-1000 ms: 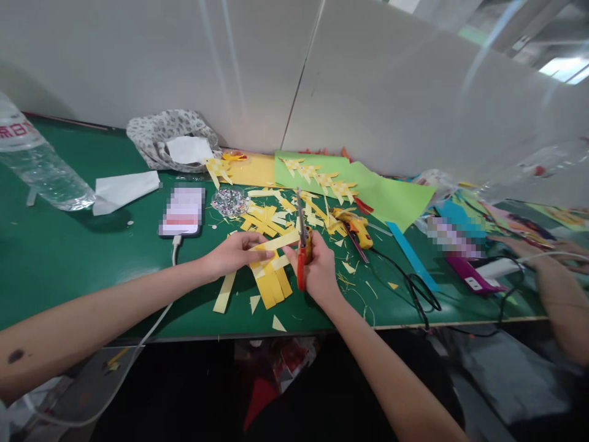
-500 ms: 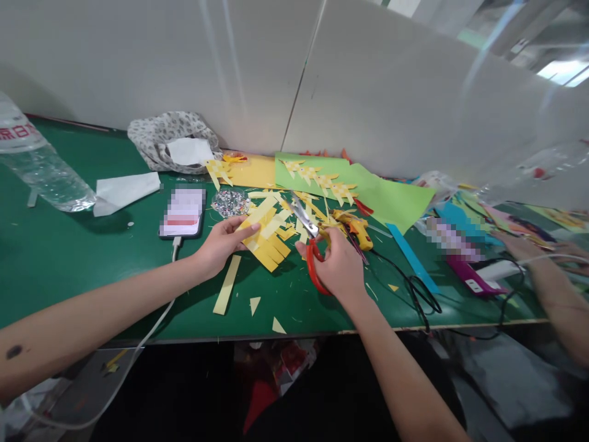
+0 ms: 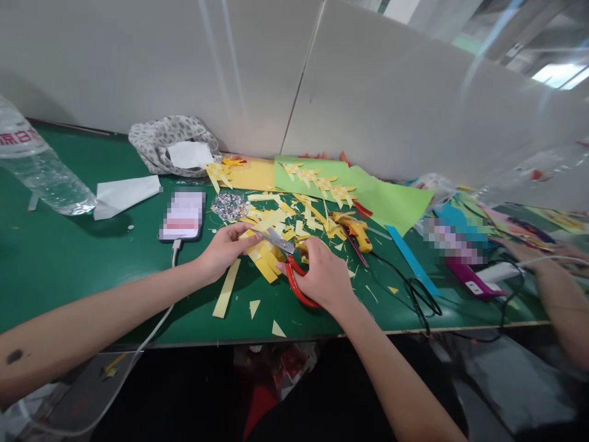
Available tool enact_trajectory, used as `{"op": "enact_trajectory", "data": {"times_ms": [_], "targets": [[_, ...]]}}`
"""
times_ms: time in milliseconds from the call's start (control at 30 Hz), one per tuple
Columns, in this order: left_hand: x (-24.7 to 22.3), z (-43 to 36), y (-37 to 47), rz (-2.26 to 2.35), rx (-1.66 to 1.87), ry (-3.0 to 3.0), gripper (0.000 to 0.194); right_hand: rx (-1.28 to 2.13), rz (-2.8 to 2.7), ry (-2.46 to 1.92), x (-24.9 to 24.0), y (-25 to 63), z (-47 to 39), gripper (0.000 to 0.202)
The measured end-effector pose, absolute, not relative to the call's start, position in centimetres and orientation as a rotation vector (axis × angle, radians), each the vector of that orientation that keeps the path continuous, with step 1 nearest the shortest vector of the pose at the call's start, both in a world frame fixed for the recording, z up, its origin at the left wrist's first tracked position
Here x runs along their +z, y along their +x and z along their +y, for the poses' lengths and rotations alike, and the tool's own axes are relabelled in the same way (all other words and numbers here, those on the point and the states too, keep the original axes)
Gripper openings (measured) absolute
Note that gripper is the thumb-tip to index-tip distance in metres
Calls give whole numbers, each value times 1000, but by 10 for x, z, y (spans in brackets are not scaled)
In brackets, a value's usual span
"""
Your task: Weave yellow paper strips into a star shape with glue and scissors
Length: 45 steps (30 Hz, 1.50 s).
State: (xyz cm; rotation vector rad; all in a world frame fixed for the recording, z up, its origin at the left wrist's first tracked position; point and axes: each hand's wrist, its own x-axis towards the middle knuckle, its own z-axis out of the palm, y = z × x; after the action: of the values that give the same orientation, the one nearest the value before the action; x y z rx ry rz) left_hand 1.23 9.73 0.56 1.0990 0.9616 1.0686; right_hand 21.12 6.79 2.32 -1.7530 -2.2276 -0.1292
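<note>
My left hand (image 3: 226, 248) pinches a piece of yellow paper (image 3: 267, 261) cut into strips, low over the green table. In my right hand (image 3: 322, 273) are red-handled scissors (image 3: 294, 276), their blades pointing left across the yellow paper, close to my left fingertips. A pale yellow strip (image 3: 227, 288) lies below the paper, with small triangular scraps (image 3: 254, 308) beside it. More yellow cuttings are scattered behind my hands.
A phone (image 3: 183, 213) on a white cable and a water bottle (image 3: 46, 166) are at the left. A yellow glue gun (image 3: 356, 232), green paper (image 3: 391, 199) and a blue strip (image 3: 413, 261) lie right. Another person's arm (image 3: 559, 294) reaches in far right.
My right hand and the scissors have moved left and slightly down, bringing the blades over the yellow paper. My left hand still holds the paper.
</note>
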Motion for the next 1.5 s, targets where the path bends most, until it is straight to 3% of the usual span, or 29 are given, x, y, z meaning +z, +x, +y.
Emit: {"op": "enact_trajectory", "data": {"times_ms": [1200, 1500], "targets": [[4, 97, 11, 920, 993, 1044, 21, -97, -2286, -1725, 22, 208, 69, 37], [8, 98, 9, 964, 988, 1019, 23, 104, -2022, -1699, 24, 217, 73, 37]]}}
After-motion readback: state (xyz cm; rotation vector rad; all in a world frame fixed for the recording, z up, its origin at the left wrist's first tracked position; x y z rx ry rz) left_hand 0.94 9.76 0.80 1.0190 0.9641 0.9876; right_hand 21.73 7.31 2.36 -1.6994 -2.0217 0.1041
